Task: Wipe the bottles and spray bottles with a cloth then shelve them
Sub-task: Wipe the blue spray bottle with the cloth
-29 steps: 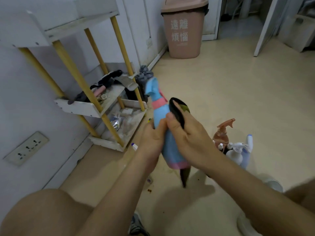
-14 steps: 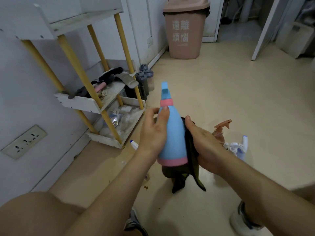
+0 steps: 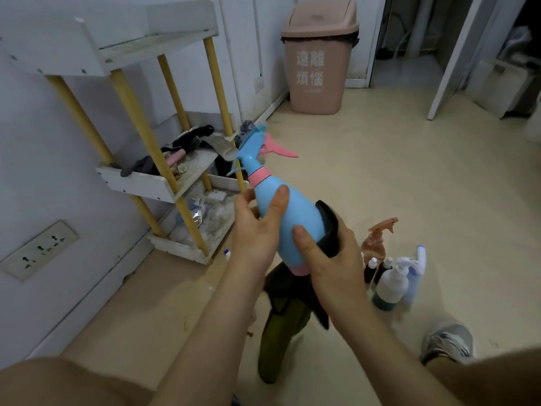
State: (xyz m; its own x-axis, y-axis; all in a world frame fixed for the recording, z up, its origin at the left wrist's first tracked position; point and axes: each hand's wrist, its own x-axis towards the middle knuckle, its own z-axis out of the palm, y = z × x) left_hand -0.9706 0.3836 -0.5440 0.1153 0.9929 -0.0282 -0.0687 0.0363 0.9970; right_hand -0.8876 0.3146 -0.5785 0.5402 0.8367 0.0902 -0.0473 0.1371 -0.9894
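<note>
- Head view, centre of the frame: the blue spray bottle (image 3: 292, 221) is held up off the floor and tilted, with its pink trigger pointing to the upper right.
- My left hand (image 3: 256, 232) has its fingers curled round the bottle's upper body, with the thumb laid across the front.
- My right hand (image 3: 333, 265) wraps its fingers round the lower body and presses the dark cloth (image 3: 329, 227) against the plastic. The cloth's tail hangs toward the bottom of the frame.
- I judge the step to be the wipe itself. To do it well, I would steady the bottle with the left hand and turn the cloth hand round the body. I would then work up to the pink collar and trigger head, which the cloth does not cover.
- The shelf rack (image 3: 164, 183) stands at the left against the wall, and its two lower tiers are cluttered. The nozzle overlaps a yellow post there, but I cannot tell the depth between them.
- At the lower right, the waiting bottles (image 3: 392, 284) stand on the floor (image 3: 424, 177) near my right wrist. The cloth's tail could brush them.
- Open floor lies to the right, and the pink bin (image 3: 319, 60) at the top is well apart.
</note>
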